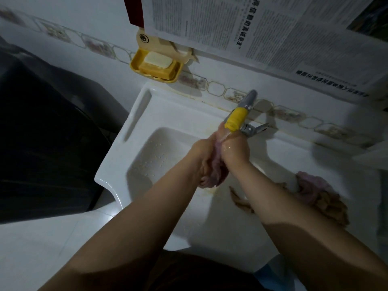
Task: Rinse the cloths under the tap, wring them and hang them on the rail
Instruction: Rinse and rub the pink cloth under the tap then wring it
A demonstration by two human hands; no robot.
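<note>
Both hands' grip, left hand (202, 153) and right hand (236, 150), squeezes pink cloth (216, 175) under tap (236, 117).

The sink (134, 148) is glossy white ceramic, beaded with water. The tap (249, 99) is dull grey metal, its spout sleeved in yellow plastic. Soft, wet pink cloth (212, 177); printed paper (231, 28) above.

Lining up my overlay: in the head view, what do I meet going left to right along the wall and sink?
Yellow soap dish → left hand → pink cloth in both hands → right hand → tap lever → heap of cloths on the sink rim.
</note>
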